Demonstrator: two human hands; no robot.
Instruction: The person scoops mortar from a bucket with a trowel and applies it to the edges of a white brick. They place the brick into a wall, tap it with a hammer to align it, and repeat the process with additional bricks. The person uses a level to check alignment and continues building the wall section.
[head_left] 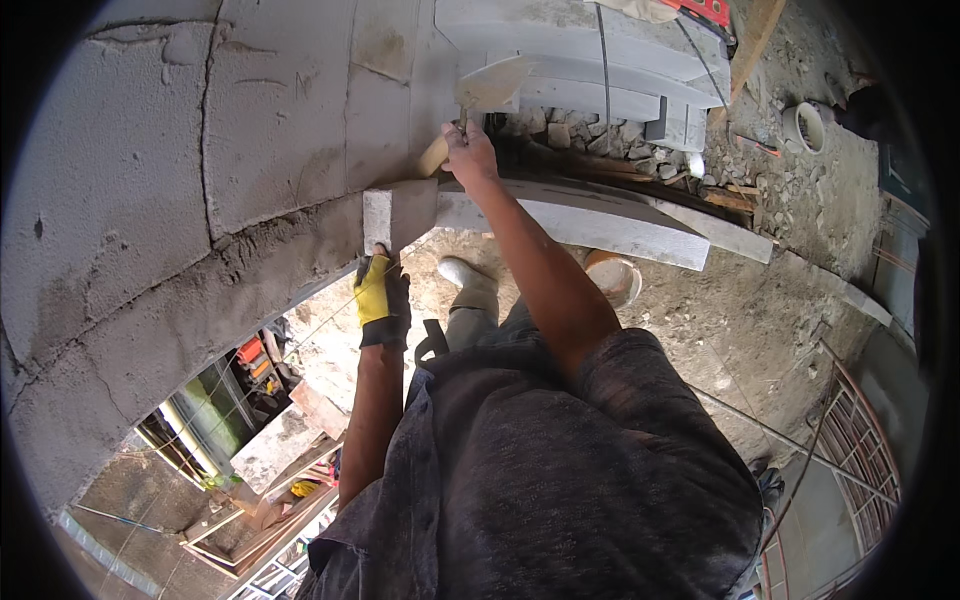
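My right hand, bare, is closed around a trowel; its wooden handle sticks out to the left, and its mortar-smeared blade points away from me beside the block wall. A short light-grey block sits at the near end of the wall's ledge. My left hand, in a yellow and black glove, grips the near end of this block with its fingertips; part of the grip is hidden. A thin string runs past the glove.
A long pale block lies right of the short one. Stacked blocks and rubble are beyond. A bucket stands by my legs, another at far right. Boards and tools lie lower left; a metal ladder-like frame leans at right.
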